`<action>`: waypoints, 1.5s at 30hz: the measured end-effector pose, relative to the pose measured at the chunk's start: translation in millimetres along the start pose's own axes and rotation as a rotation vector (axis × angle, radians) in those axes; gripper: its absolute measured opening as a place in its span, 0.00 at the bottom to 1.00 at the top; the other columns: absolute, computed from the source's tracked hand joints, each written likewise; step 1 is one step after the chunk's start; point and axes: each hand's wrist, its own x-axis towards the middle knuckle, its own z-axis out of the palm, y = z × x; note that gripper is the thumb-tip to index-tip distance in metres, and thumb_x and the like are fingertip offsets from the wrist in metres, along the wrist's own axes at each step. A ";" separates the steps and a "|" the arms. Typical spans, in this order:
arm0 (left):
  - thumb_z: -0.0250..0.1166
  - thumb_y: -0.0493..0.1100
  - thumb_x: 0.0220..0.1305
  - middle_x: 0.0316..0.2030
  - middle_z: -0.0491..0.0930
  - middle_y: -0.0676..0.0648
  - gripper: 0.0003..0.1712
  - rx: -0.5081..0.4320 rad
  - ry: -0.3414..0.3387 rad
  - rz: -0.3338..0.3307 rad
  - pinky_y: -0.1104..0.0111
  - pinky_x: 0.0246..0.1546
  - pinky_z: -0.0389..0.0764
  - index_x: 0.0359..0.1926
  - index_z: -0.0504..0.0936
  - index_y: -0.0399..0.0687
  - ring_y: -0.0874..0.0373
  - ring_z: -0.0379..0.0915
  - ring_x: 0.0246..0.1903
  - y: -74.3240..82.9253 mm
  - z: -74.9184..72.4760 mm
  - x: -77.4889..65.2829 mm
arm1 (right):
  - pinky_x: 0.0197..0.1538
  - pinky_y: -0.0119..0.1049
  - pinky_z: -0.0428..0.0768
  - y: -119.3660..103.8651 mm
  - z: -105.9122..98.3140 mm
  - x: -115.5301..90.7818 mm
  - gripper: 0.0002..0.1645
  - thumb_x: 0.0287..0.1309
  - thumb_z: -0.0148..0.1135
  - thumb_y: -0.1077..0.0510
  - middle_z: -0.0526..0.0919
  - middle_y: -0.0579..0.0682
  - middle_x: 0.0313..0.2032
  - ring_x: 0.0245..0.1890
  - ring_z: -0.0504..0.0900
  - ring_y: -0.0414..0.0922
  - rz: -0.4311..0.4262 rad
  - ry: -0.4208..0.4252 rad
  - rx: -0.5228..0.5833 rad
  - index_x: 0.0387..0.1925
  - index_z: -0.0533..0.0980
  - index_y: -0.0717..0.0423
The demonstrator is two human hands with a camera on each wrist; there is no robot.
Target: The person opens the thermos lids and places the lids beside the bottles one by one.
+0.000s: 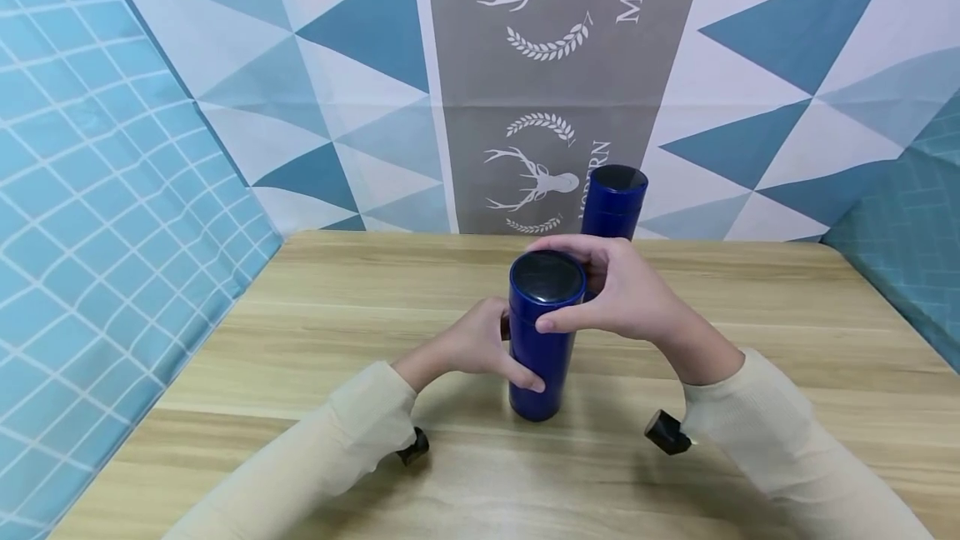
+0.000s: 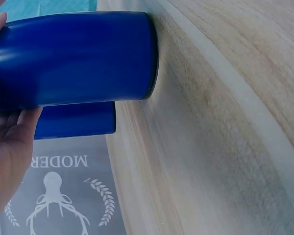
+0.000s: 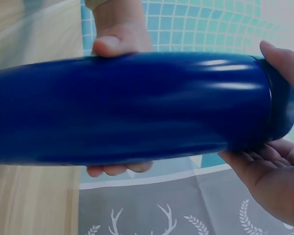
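A dark blue thermos bottle [image 1: 542, 361] with a glossy black lid top [image 1: 548, 276] is upright in front of me. I cannot tell whether its base touches the wooden table [image 1: 360, 290]. My left hand [image 1: 480, 340] grips the bottle's body from the left, thumb across the near side. Higher up, my right hand [image 1: 618, 294] holds the bottle around its lid, thumb in front and fingers behind. In the right wrist view both hands are around the same bottle [image 3: 152, 107], and the seam under the lid shows. The left fingertips are partly hidden behind the bottle.
Behind my right hand stands a second blue thermos bottle [image 1: 615, 202], its lower part hidden. A patterned cloth [image 1: 360, 48] hangs along the table's far edge. Blue tiled cloth [image 1: 97, 190] borders the left side. Dark camera parts [image 1: 667, 433] sit under my wrists.
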 end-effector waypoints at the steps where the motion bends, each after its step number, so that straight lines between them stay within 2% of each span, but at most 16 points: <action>1: 0.80 0.34 0.35 0.49 0.83 0.41 0.37 -0.001 -0.003 0.001 0.72 0.51 0.81 0.52 0.77 0.40 0.65 0.80 0.44 0.1 -0.1 -0.7 | 0.50 0.45 0.84 -0.1 -0.7 0.6 0.40 0.40 0.76 0.65 0.80 0.64 0.52 0.49 0.83 0.59 -0.007 -0.013 0.003 0.59 0.72 0.59; 11: 0.80 0.33 0.35 0.49 0.83 0.41 0.37 0.009 -0.001 0.008 0.73 0.51 0.81 0.52 0.77 0.40 0.65 0.80 0.44 -0.9 -0.6 -3.3 | 0.49 0.43 0.85 2.8 -6.2 5.3 0.41 0.41 0.76 0.66 0.80 0.66 0.53 0.48 0.83 0.58 -0.032 -0.096 0.025 0.60 0.70 0.62; 24: 0.79 0.33 0.36 0.49 0.83 0.40 0.37 0.010 -0.015 0.012 0.72 0.52 0.81 0.52 0.76 0.39 0.65 0.80 0.44 -0.3 -1.0 -0.3 | 0.53 0.46 0.83 0.2 -17.3 10.6 0.41 0.42 0.76 0.63 0.80 0.65 0.53 0.51 0.81 0.60 -0.068 -0.193 -0.044 0.60 0.71 0.62; 36: 0.78 0.33 0.37 0.50 0.83 0.40 0.37 0.009 -0.036 0.004 0.72 0.52 0.81 0.53 0.76 0.39 0.66 0.80 0.45 1.6 -2.0 -0.5 | 0.56 0.53 0.80 4.8 -21.8 13.6 0.43 0.39 0.77 0.66 0.79 0.66 0.55 0.54 0.79 0.62 -0.073 -0.240 0.001 0.60 0.70 0.61; 42: 0.79 0.32 0.36 0.50 0.83 0.40 0.38 0.015 -0.017 0.010 0.72 0.51 0.81 0.53 0.76 0.40 0.65 0.80 0.45 0.7 -1.7 -0.5 | 0.57 0.51 0.80 5.2 -23.5 15.6 0.43 0.39 0.77 0.66 0.78 0.66 0.56 0.56 0.77 0.62 -0.062 -0.267 0.025 0.61 0.70 0.61; 45: 0.79 0.33 0.35 0.48 0.84 0.41 0.37 0.025 0.000 0.014 0.72 0.50 0.81 0.52 0.77 0.40 0.66 0.80 0.43 0.6 0.1 -0.9 | 0.57 0.50 0.80 4.3 -23.3 13.6 0.45 0.43 0.76 0.64 0.76 0.65 0.59 0.58 0.76 0.62 -0.037 -0.291 0.049 0.64 0.67 0.61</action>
